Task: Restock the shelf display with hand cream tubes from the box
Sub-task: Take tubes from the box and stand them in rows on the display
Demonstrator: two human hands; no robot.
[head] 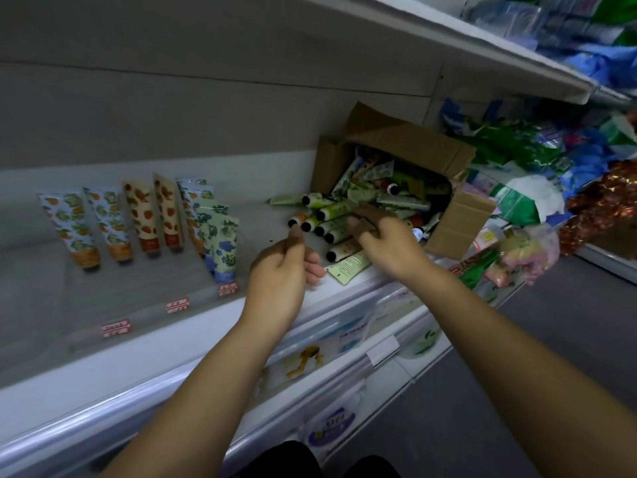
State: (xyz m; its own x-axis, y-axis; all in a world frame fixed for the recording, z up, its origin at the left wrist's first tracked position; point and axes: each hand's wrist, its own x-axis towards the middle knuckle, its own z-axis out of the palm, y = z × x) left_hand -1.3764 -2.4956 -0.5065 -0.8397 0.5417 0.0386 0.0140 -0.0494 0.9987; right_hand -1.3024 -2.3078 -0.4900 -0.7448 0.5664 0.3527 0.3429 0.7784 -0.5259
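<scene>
A brown cardboard box (458, 219) lies tipped on its side on the white shelf (144, 343), spilling several hand cream tubes (327, 210) with black caps toward the left. My right hand (386, 239) reaches into this pile, its fingers resting on the tubes; a grip is not plain. My left hand (282, 270) hovers just left of the pile, fingers loosely curled, holding nothing. Further left, several patterned tubes (151, 219) stand cap-down in clear display slots.
Red price tags (177, 305) line the display's front rail. Piled plastic-wrapped goods (524, 188) crowd the shelf right of the box. An upper shelf (482, 46) overhangs. Lower shelves hold packets (344, 336). The display slots at far left are bare.
</scene>
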